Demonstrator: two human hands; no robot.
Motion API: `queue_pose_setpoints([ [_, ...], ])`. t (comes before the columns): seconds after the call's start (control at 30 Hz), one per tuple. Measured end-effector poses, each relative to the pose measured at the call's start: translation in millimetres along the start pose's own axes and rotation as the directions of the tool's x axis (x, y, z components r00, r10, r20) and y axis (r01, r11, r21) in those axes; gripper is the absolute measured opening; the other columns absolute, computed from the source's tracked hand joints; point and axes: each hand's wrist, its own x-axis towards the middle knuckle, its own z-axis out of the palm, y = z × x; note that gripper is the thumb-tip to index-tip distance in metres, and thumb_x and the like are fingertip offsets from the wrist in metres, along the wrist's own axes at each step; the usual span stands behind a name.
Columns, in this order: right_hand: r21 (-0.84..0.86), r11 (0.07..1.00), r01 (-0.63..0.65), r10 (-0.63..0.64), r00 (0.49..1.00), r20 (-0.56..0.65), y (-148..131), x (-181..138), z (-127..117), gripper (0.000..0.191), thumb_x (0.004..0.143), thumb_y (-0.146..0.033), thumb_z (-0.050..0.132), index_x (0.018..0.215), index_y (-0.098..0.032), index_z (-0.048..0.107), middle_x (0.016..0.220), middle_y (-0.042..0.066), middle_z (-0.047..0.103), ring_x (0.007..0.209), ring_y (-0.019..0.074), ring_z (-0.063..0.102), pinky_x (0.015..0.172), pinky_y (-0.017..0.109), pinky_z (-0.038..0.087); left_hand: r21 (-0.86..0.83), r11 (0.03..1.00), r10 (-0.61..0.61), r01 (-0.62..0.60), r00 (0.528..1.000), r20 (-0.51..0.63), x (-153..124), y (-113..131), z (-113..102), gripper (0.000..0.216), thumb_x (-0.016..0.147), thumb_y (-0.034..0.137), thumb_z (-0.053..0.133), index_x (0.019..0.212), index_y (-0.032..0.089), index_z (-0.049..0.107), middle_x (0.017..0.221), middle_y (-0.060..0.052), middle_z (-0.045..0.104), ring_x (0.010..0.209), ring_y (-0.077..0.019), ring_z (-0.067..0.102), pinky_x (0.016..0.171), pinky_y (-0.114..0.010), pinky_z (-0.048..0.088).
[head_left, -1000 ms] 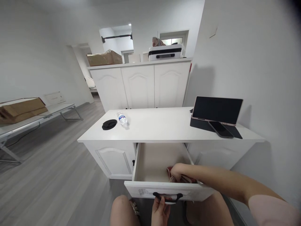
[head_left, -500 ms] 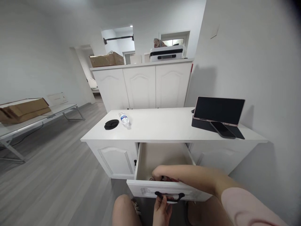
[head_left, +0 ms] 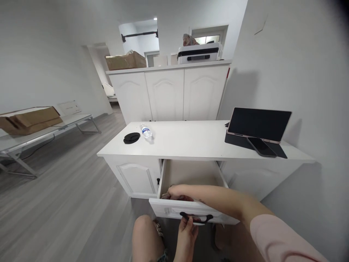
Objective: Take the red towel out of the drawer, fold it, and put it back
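Note:
A white drawer (head_left: 166, 210) stands pulled out from under the white desk top (head_left: 191, 140). My left hand (head_left: 187, 231) grips its black handle (head_left: 196, 218) from below. My right hand (head_left: 174, 192) reaches across into the drawer's front left corner and lies on a red cloth (head_left: 184, 198), of which only a sliver shows behind the drawer front. Whether the fingers are closed on the cloth is hidden. My bare knee (head_left: 144, 233) is just below the drawer.
On the desk lie a black round disc (head_left: 131, 138), a plastic water bottle (head_left: 146, 131), a propped tablet (head_left: 259, 124) and a phone (head_left: 261, 147). White cupboards (head_left: 166, 92) stand behind; a folding table with a cardboard box (head_left: 29, 120) is at left.
My right hand has slid leftwards inside the drawer, from its right side to its front left corner, with the red cloth under it. The left hand stays on the handle.

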Motion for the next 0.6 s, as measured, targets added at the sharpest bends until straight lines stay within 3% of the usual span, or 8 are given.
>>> queue_pose_setpoints([
  [0.1, 0.021, 0.999, -0.024, 0.022, 0.998, 0.063, 17.1, -24.7, -21.9, 0.02, 0.076, -0.032, 0.063, 0.086, -0.016, 0.072, 0.069, 0.0, 0.067, 0.063, 0.0175, 0.062, 0.057, 0.026, 0.049, 0.015, 1.0, 0.016, -0.016, 1.0, 0.002, -1.8, 4.9, 5.5, 0.04, 0.052, 0.039, 0.09, 0.074, 0.02, 0.061, 0.082, -0.004, 0.069, 0.081, -0.0166, 0.064, 0.076, -0.028, 0.046],
  [0.2, 0.028, 0.999, -0.026, 0.026, 0.999, 0.022, 32.3, -62.3, -55.1, 0.033, 0.08, -0.038, 0.061, 0.099, -0.013, 0.071, 0.087, 0.005, 0.071, 0.074, 0.019, 0.064, 0.059, 0.025, 0.047, 0.02, 0.999, 0.038, -0.039, 0.999, 0.038, -3.3, 10.5, 11.9, 0.039, 0.054, 0.038, 0.089, 0.074, 0.019, 0.061, 0.082, -0.004, 0.068, 0.081, -0.0152, 0.062, 0.078, -0.028, 0.046],
  [0.37, 0.107, 0.99, 0.093, -0.069, 0.976, -0.208, 21.8, -135.8, -100.2, 0.039, 0.083, -0.027, 0.054, 0.121, -0.018, 0.063, 0.11, 0.006, 0.071, 0.09, 0.0208, 0.067, 0.068, 0.024, 0.047, 0.027, 0.999, 0.045, -0.047, 0.996, 0.082, -0.1, 18.4, 21.1, 0.04, 0.056, 0.039, 0.088, 0.076, 0.018, 0.061, 0.084, -0.004, 0.068, 0.077, -0.0136, 0.059, 0.079, -0.029, 0.046],
  [0.5, 0.074, 0.969, 0.235, -0.194, 0.914, -0.355, -15.5, -151.0, -89.8, 0.042, 0.089, -0.036, 0.052, 0.128, -0.022, 0.057, 0.114, 0.006, 0.07, 0.096, 0.0229, 0.067, 0.079, 0.031, 0.05, 0.02, 0.998, 0.063, -0.065, 0.994, 0.086, 8.7, 22.9, 26.5, 0.041, 0.054, 0.036, 0.089, 0.074, 0.019, 0.058, 0.082, -0.002, 0.066, 0.074, -0.0112, 0.058, 0.077, -0.027, 0.045],
  [0.6, -0.05, 0.935, 0.352, -0.34, 0.843, -0.418, -39.1, -129.2, -55.4, 0.037, 0.093, -0.035, 0.049, 0.128, -0.027, 0.058, 0.137, 0.006, 0.06, 0.129, 0.0274, 0.051, 0.103, 0.044, 0.042, 0.024, 0.996, 0.082, -0.084, 0.992, 0.091, 12.9, 27.3, 32.1, 0.035, 0.059, 0.033, 0.086, 0.076, 0.019, 0.059, 0.084, -0.002, 0.065, 0.074, -0.0116, 0.058, 0.079, -0.029, 0.046],
])
